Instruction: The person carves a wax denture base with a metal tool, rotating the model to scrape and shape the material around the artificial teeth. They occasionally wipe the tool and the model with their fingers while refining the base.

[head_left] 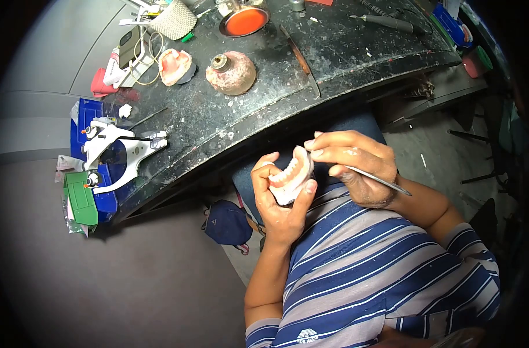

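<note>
My left hand (282,209) is closed around a dental cast (287,187) with a row of teeth set in pinkish wax, held up over my lap in front of the bench edge. A thin metal carving tool (377,178) lies in the grip of my right hand (360,165); its rear end sticks out below my palm. The tool's working end is hidden behind my fingers. My right fingertips are right at the upper end of the tooth row.
The dark bench (189,116) carries a spirit burner (232,72), a pink wax piece (175,65), a wooden-handled knife (302,61), a dish of red wax (244,22) and a handpiece (386,23). A white articulator (119,148) stands near blue and green bins (81,200). A backpack (226,223) is below.
</note>
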`<action>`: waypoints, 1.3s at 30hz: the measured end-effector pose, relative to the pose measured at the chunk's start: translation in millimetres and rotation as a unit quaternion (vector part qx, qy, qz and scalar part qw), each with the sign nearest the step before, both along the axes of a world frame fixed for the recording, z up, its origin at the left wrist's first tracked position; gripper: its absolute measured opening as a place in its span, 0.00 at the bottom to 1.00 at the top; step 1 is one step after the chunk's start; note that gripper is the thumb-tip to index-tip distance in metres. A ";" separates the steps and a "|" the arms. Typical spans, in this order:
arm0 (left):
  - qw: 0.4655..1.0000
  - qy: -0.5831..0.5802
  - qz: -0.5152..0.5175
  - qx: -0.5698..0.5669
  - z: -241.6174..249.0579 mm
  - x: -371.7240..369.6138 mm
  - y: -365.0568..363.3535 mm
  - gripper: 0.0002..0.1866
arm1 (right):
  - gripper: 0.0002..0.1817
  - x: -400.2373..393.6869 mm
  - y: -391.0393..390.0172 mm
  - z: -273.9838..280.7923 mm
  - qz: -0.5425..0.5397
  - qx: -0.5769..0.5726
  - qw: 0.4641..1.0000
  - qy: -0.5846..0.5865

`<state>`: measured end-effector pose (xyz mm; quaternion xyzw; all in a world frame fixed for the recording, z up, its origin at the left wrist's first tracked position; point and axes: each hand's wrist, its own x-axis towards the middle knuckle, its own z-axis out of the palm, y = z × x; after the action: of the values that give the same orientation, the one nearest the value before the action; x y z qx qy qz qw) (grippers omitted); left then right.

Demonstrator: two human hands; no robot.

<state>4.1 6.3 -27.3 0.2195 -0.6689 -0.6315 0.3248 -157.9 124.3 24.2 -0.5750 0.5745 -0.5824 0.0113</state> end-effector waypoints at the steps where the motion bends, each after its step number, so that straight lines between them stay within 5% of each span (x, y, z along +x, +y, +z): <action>1: 1.000 -0.003 0.004 0.020 0.3 0.2 0.1 0.30 | 0.12 1.9 -0.5 -1.8 0.005 0.000 1.000 -0.002; 12: 0.997 -0.002 0.001 -0.081 -11.9 1.9 -0.4 0.33 | 0.10 15.2 -6.5 -17.5 0.004 -0.020 0.998 0.057; 15: 0.998 0.021 -0.022 -0.056 -9.1 1.4 -1.9 0.34 | 0.09 14.5 -4.9 -16.1 0.013 -0.017 0.998 0.057; 17: 0.994 0.063 -0.060 0.060 -4.4 0.1 -0.6 0.33 | 0.08 13.3 -4.4 -12.6 0.010 -0.016 1.000 0.000; 21: 0.996 0.052 -0.073 0.026 0.1 1.8 -2.1 0.32 | 0.09 11.6 -3.7 -9.5 0.007 -0.005 0.999 -0.036; 26: 0.973 0.084 -0.117 0.182 -0.5 3.8 -6.3 0.35 | 0.09 11.8 -1.1 -5.3 0.022 -0.005 0.998 -0.051; 34: 0.965 0.110 -0.130 0.198 1.4 2.4 -5.5 0.34 | 0.12 11.4 0.0 1.0 0.035 0.018 0.999 -0.032; 39: 0.984 0.107 -0.098 0.102 -2.6 2.0 -5.3 0.30 | 0.12 13.1 -0.5 -2.3 0.029 0.014 0.999 -0.029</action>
<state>6.1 1.1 -29.9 0.1167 -0.5807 -0.7449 0.3070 -144.8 123.8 21.8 -0.5744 0.5653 -0.5897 0.0531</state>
